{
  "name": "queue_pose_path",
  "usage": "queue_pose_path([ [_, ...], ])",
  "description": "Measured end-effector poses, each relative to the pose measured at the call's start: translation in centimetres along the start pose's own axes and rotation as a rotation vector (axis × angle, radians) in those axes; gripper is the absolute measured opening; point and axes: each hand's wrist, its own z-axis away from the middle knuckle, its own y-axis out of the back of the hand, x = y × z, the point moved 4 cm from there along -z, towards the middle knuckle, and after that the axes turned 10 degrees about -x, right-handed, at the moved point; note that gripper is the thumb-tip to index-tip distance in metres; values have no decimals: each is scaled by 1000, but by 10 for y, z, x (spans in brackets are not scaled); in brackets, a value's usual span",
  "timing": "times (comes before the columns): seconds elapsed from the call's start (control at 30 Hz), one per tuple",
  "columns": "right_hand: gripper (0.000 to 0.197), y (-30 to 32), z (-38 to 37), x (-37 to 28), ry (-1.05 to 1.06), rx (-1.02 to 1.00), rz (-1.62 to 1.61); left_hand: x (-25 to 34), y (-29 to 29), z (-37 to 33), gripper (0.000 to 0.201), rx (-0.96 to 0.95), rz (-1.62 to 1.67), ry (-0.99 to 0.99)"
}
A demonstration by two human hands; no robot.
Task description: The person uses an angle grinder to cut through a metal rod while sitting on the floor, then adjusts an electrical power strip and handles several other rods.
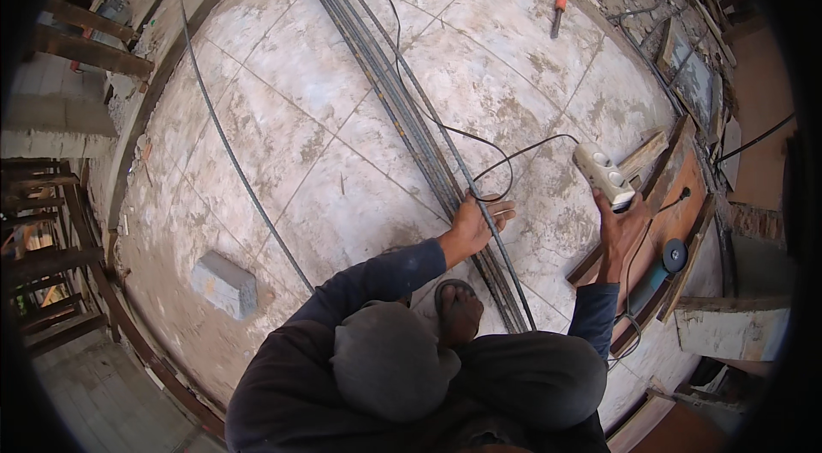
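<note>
My left hand [469,229] is at a thin steel rod [452,145], which crosses its palm, with the fingers reaching out on the far side. This rod lies slightly apart from a bundle of steel rods [390,102]. A loop of black cable [512,163] passes close to the fingertips and runs to a white power strip [597,163]. My right hand [623,226] grips the near end of that strip, whose round sockets face up. Near the right hand, a loose plug [685,193] lies on a brown board [687,175]. An angle grinder [659,275] with a dark disc rests beside it.
A red-handled tool [559,10] lies on the tiled, dusty floor [291,93] at the far right. To the left are a grey concrete block [224,284] and a single long rod [224,132]. Timber and debris line the right edge. My sandalled foot [460,313] is close to the bundle.
</note>
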Motion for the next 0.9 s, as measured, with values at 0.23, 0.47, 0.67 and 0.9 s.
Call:
queue_pose_path([
  [0.23,52,170,-15,22,-56,907,-491,-1,-29,7,62,59,-299,-26],
  [0.47,46,214,-15,5,87,937,-419,-16,-42,29,52,69,-574,163],
  [0.67,39,122,-42,21,60,562,-697,49,-69,54,45,59,-1040,-185],
  [0.9,47,66,-45,24,-97,313,-900,158,6,72,43,776,-1430,-913],
])
